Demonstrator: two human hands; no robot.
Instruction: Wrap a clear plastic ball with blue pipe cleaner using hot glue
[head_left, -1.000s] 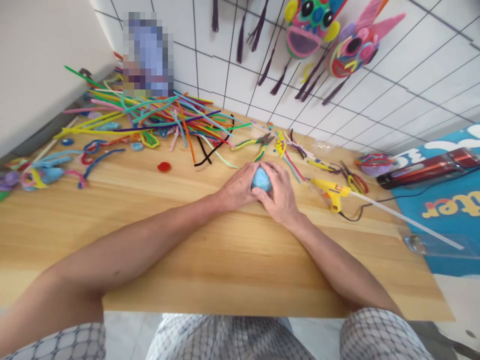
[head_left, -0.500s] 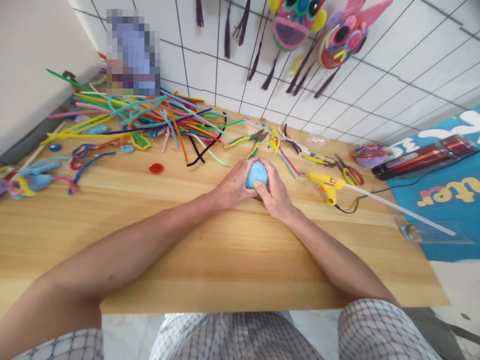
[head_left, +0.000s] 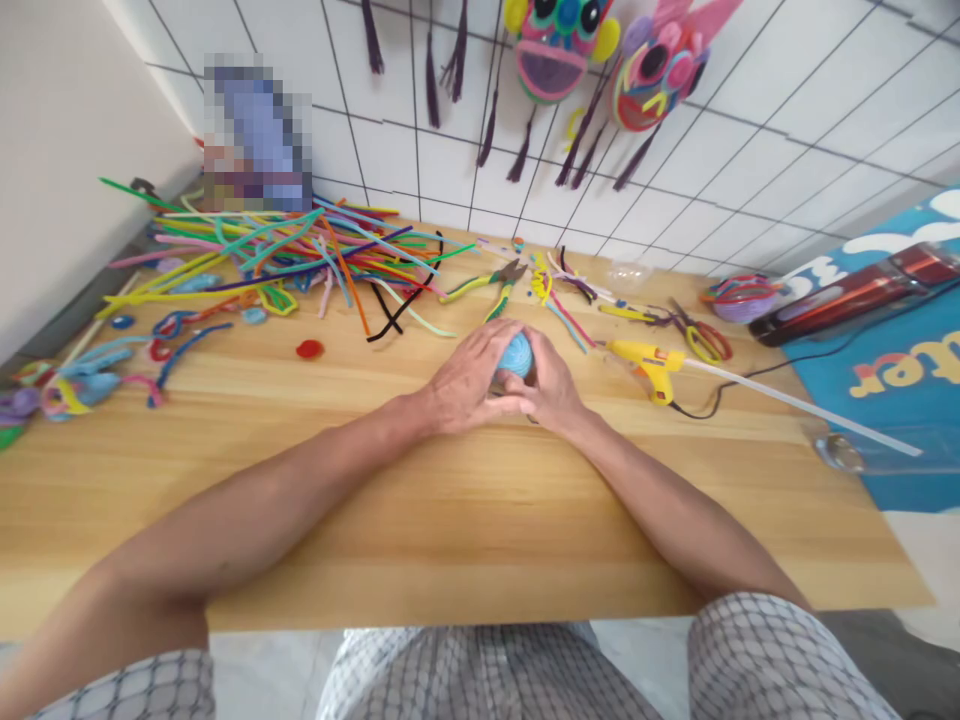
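Both my hands meet at the middle of the wooden table (head_left: 450,520) around a light blue ball of coiled pipe cleaner (head_left: 517,354). My left hand (head_left: 469,380) wraps over its left side, fingers curled across the front. My right hand (head_left: 551,385) cups its right side, thumb pressed against it. Only the top of the ball shows between the fingers.
A big heap of coloured pipe cleaners (head_left: 300,255) fills the back left. Pliers (head_left: 495,285), a yellow glue gun (head_left: 652,365), scissors (head_left: 701,340) and a red disc (head_left: 309,349) lie nearby. Colourful masks (head_left: 600,50) hang on the tiled wall. A blue mat (head_left: 907,390) lies at right.
My left fingers have slid further over the front of the blue ball, covering more of it. The ball stays in both hands at the same spot; the view shifted slightly.
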